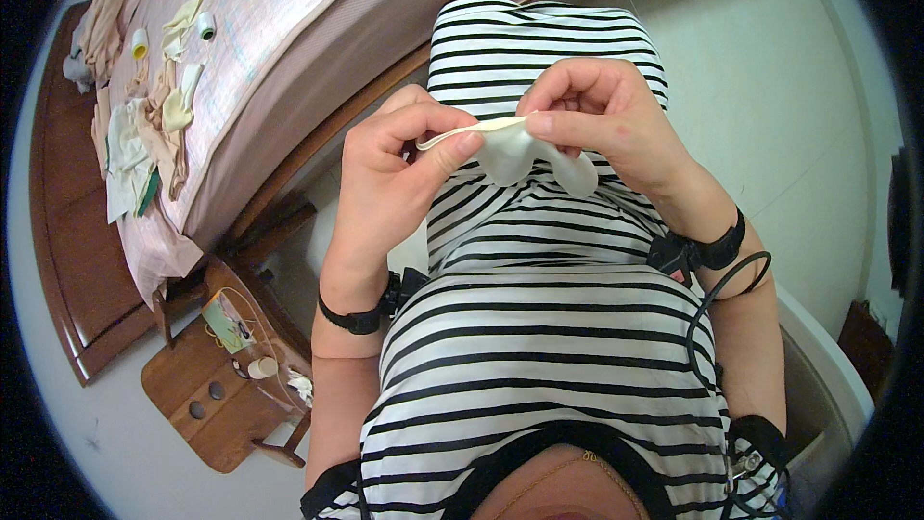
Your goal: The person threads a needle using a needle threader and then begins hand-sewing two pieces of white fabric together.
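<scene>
A small piece of pale cream fabric is stretched between my two hands above my lap. Its folded upper edge runs from one pinch to the other, and two rounded flaps hang below. My left hand grips the edge between thumb and forefinger, and a narrow fold of the cloth sticks out behind that thumb. At the other end, my right hand pinches the same edge with thumb and curled fingers. Whether a needle is between the right fingertips cannot be made out. Black-and-white striped clothing covers my lap and body.
On the left, a bed holds thread spools, fabric scraps and beige cloth. A wooden chair carries a green box and small items. A black cable loops by my right arm.
</scene>
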Demonstrator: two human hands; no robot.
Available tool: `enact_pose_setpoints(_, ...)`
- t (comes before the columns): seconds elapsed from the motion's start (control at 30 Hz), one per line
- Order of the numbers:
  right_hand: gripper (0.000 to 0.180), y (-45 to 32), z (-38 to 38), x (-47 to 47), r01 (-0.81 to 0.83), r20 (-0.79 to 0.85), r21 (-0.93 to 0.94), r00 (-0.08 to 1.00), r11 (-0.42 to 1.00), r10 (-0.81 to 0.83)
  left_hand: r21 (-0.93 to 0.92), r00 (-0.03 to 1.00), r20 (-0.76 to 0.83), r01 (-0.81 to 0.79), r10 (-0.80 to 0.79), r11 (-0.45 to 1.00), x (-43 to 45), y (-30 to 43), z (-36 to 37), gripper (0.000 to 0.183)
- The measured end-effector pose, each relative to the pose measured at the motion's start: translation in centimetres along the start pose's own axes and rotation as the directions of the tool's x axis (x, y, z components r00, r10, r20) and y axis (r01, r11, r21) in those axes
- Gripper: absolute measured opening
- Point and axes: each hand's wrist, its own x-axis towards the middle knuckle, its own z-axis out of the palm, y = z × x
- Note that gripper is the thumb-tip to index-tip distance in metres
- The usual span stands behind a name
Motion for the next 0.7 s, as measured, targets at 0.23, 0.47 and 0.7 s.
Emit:
enact_pose_setpoints(0.23,0.006,0.3,0.2,0.1,0.110,0.029,-0.017,0.994,0.994,-0.110,0.020,0.995,0.047,0.082,-0.083,0.996,0.4,0.6,0.5,0.017)
enact_pose_setpoints(0.47,0.004,0.8,0.8,0.2,0.215,-0.019,-0.082,0.976,0.973,-0.217,-0.164,0.998,0.047,0.057,-0.050,0.985,0.5,0.2,0.9,0.014)
enact_pose_setpoints(0.7,0.004,0.4,1.3,0.1,0.226,-0.004,-0.267,0.972,0.937,-0.236,-0.266,0.983,0.058,0.184,-0.175,0.946,0.0,0.7,1.5,0.013)
